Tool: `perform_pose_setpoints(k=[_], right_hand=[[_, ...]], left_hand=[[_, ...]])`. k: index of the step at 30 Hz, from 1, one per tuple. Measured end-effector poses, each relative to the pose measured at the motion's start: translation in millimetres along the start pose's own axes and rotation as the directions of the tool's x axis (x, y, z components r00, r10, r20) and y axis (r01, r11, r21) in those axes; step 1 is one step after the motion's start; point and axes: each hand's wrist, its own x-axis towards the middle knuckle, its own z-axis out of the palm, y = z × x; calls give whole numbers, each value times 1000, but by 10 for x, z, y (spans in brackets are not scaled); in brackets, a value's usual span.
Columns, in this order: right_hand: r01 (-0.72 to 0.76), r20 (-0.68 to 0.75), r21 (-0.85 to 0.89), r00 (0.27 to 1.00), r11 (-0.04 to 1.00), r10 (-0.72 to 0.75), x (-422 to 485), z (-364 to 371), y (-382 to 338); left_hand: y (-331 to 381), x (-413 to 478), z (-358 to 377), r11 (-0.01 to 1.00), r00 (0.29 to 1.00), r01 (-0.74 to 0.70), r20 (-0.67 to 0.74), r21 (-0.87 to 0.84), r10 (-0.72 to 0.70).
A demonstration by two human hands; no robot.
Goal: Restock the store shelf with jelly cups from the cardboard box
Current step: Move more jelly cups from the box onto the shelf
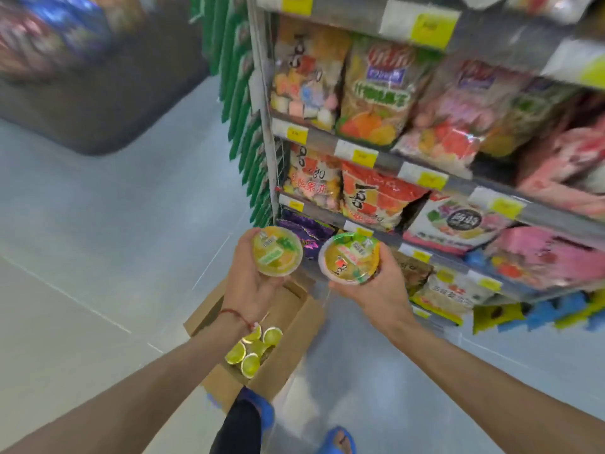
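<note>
My left hand [252,286] holds a yellow jelly cup [277,251] from below, lid facing up. My right hand [379,290] grips a second, slightly larger jelly cup [349,258] with a green-and-orange lid. Both cups hover side by side in front of the lower store shelf [425,250]. Below my arms an open cardboard box [294,339] lies on the floor, with several yellow-green jelly cups [252,352] inside near its left end. My left wrist wears a red string bracelet.
The shelf unit rises on the right, packed with bags of jelly and candy and yellow price tags [363,157]. Green packets [242,93] hang on its end. A dark display bin [98,103] stands far left. My feet in blue slippers [337,440] are near the box.
</note>
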Motion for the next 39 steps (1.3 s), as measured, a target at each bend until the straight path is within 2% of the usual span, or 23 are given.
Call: perform_pose_setpoints(k=[8,12,17,25,31,39], right_hand=[[276,-21,-21,961,961,-276,-279,-1103,-1081],[343,-2,-43,939,938,-343,-355,-1364,-1517],[360,-88,-33,928,932,-361,-360,-1520,-2047],[447,-227,-80,862,891,-453,-179,-1462,-2835],[542,-333,-141,762,828,-555,-127,-1275,-3323],[608,-441,-145,666,781,-601,12,-1130,-3696]], left_hand=[[1687,139,179,979,979,-198,-57,-39,196],[2324,260,96,953,953,-299,-59,-46,296],[2865,409,-91,922,922,-386,-47,-22,385],[3378,607,-509,869,871,-491,-27,-55,491],[3657,957,-858,820,822,-570,-39,-62,568],[3946,1329,-1080,753,763,-645,-61,-130,643]])
